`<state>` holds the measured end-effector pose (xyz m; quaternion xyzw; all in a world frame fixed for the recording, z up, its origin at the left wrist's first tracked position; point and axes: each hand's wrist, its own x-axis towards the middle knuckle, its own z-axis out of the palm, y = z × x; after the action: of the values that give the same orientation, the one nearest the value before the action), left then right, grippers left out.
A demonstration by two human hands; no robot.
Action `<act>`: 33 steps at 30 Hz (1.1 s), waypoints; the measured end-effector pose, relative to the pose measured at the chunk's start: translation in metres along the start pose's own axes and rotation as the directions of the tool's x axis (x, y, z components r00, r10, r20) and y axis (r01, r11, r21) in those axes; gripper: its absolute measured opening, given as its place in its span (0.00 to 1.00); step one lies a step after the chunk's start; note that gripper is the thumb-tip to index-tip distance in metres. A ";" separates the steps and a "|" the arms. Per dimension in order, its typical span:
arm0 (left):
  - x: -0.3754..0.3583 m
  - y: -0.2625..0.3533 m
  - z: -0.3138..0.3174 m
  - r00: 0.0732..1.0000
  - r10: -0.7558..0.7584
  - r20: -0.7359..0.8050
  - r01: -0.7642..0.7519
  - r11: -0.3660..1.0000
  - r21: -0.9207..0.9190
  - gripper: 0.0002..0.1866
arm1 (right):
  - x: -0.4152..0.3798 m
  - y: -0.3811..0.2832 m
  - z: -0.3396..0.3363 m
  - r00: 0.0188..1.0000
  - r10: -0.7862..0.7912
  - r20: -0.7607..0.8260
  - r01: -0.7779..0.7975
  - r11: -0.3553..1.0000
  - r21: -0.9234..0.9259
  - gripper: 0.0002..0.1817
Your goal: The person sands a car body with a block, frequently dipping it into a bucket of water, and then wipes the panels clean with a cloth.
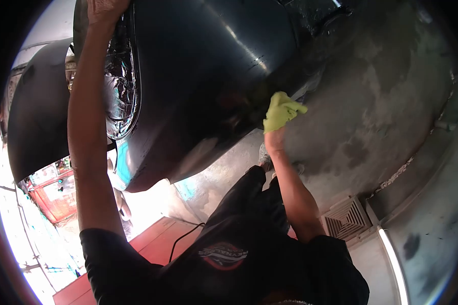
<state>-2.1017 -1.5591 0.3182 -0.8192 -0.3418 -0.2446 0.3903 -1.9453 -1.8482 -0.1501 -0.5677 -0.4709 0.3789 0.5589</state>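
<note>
- The yellow-green cloth (282,111) is right of the middle of your view, bunched up, at the right-hand edge of the car body; you cannot tell whether it touches the paint.
- Your right hand (275,138) has its grip closed on that cloth, which covers most of the fingers; the arm reaches out to the far side.
- The dark car body (193,86) fills the far middle, glossy, with a bright streak of reflected light running down its far right part.
- A clear-covered lamp (120,101) is set into the left part of the body, shiny inside.
- Your left hand (107,7) is at the far left, over the lamp's far end; the fingers run out of view, so you cannot tell what its grip is doing.
- Left of your left arm stands a dark curved panel (38,112).
- Your black shirt (290,269) with a round logo is at the near edge, and below the cloth a shoe (264,156) shows on the grey floor (376,112).
- Near right are a square slatted vent (347,219) and a lit white tube (393,264).
- Near left, a black cable (180,241) curves in front of a red surface (160,239).
</note>
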 end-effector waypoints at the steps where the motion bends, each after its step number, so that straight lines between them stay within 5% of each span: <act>1: 0.001 0.003 -0.002 1.000 -0.005 -0.005 0.005 1.000 -0.010 0.35 | 0.005 -0.046 -0.004 0.994 0.102 0.045 -0.109 0.972 0.207 0.15; 5: -0.003 0.003 -0.004 0.997 -0.078 0.020 0.077 0.996 0.037 0.35 | 0.019 -0.104 0.012 0.977 -0.094 0.190 -0.028 0.834 0.552 0.10; 8: -0.001 0.008 -0.009 0.994 -0.104 0.028 0.100 0.987 0.127 0.32 | 0.019 -0.118 -0.008 0.929 0.063 0.366 -0.283 0.757 0.589 0.10; 10: -0.007 -0.013 0.006 0.994 -0.055 -0.093 0.047 0.995 -0.084 0.35 | 0.027 -0.153 -0.051 0.932 0.005 0.364 -0.120 0.948 0.294 0.14; 11: -0.002 0.002 -0.007 0.995 -0.063 -0.080 0.056 0.995 -0.083 0.33 | 0.026 -0.157 -0.063 0.952 0.102 0.289 -0.218 0.887 0.406 0.16; 12: 0.000 0.004 -0.007 0.993 -0.093 -0.074 0.088 0.993 -0.073 0.32 | 0.029 -0.144 -0.073 0.978 -0.041 0.202 -0.007 0.972 0.234 0.14; 13: -0.004 0.000 -0.003 0.993 -0.110 -0.051 0.109 0.994 -0.027 0.31 | 0.028 -0.140 -0.089 0.937 0.175 0.302 -0.275 0.903 0.329 0.13; 14: -0.002 -0.002 -0.004 0.995 -0.067 -0.069 0.064 0.997 -0.051 0.32 | 0.032 -0.133 -0.106 0.941 0.139 0.307 -0.259 0.881 0.395 0.12; 17: 0.002 0.004 -0.013 0.995 -0.104 -0.012 0.104 0.995 0.005 0.33 | 0.053 -0.145 -0.176 0.765 0.397 0.506 -0.617 0.677 0.401 0.12; 19: 0.006 0.007 -0.018 0.997 -0.070 0.014 0.070 0.997 0.033 0.34 | 0.043 -0.092 -0.202 0.851 0.364 0.379 -0.492 0.806 0.329 0.13; 20: 0.010 0.008 -0.021 0.999 -0.052 0.004 0.052 0.999 0.011 0.35 | 0.037 -0.030 -0.210 0.944 0.239 0.229 -0.280 0.945 0.167 0.14; 22: 0.012 0.007 -0.021 0.999 -0.041 0.010 0.041 0.999 -0.016 0.38 | 0.058 -0.033 -0.255 0.991 0.094 0.092 -0.086 0.992 -0.088 0.17; 26: 0.015 0.006 -0.028 0.996 -0.051 0.072 0.050 0.999 0.010 0.39 | 0.097 -0.074 -0.338 0.920 0.391 0.022 -0.392 0.919 0.042 0.16; 32: 0.047 0.027 -0.030 1.000 -0.016 0.025 0.009 0.960 0.279 0.35 | 0.144 -0.064 -0.437 0.890 0.409 -0.203 -0.442 0.884 -0.154 0.14; 33: 0.062 0.039 -0.024 0.997 -0.045 -0.069 0.057 0.980 0.191 0.33 | 0.150 -0.062 -0.452 0.879 0.427 -0.212 -0.459 0.878 -0.137 0.13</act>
<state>-2.0354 -1.5740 0.3548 -0.7600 -0.3721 -0.2465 0.4724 -1.4793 -1.8345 -0.0349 -0.7406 -0.3096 0.4008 0.4417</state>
